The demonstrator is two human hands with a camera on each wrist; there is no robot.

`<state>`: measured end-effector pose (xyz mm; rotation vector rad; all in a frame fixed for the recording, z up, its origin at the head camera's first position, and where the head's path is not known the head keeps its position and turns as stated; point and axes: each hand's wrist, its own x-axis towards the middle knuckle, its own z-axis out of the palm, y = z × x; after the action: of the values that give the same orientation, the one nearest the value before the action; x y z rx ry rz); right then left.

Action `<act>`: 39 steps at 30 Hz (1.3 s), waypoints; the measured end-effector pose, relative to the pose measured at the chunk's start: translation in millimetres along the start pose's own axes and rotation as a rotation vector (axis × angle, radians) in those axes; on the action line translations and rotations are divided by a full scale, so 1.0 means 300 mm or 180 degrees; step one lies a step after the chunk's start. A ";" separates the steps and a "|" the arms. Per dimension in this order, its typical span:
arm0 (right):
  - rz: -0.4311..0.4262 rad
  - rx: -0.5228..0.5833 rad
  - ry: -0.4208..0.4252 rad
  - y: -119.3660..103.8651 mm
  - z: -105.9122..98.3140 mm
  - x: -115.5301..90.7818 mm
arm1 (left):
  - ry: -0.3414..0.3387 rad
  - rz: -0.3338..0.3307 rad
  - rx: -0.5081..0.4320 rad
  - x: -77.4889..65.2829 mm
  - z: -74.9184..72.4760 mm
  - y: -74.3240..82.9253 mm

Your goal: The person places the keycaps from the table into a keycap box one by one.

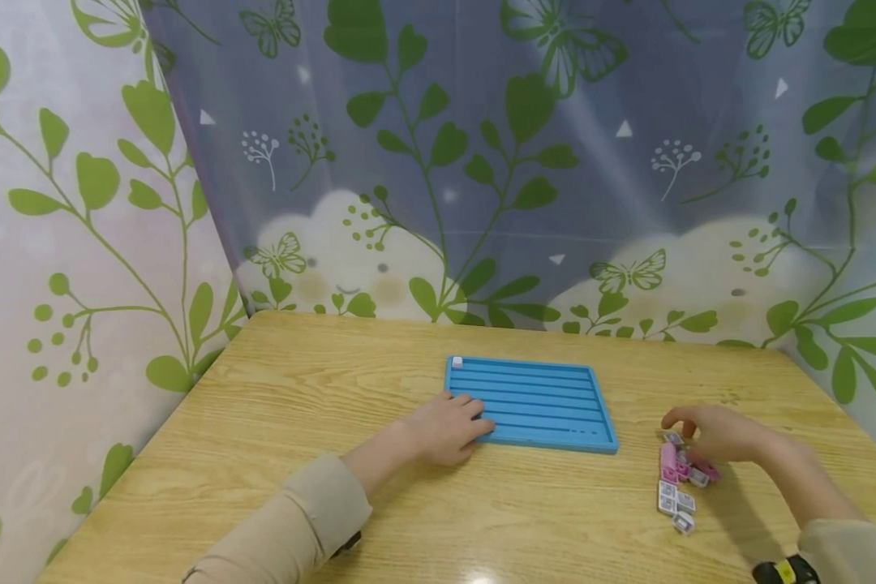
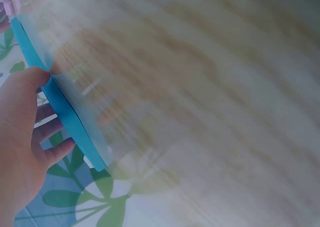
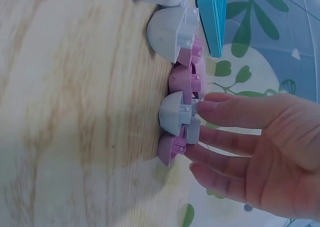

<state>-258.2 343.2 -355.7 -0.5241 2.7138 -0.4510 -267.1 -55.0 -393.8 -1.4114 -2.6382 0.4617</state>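
A shallow blue ridged tray lies on the table, with one white keycap in its far left corner. My left hand grips the tray's near left corner; the left wrist view shows the thumb against the near wall and the fingers beyond it. On the right, my right hand is over a small heap of white and pink keycaps. Its thumb is close to a white keycap, and its fingers are spread loosely behind the heap. Contact there cannot be made out for sure. A long pink keycap lies left of the hand.
Several white keycaps lie at the near end of the heap. The wooden table ends at a patterned curtain behind and at the left. Dark bands circle the wrists.
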 end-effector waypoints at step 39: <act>-0.0246 -0.0241 0.0459 0.002 0.005 0.012 | 0.0045 0.0007 0.0053 -0.001 0.004 -0.001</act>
<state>-260.9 341.9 -358.3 -0.6418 2.8659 -0.4221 -267.5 -55.7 -394.6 -1.4076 -2.6159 0.4710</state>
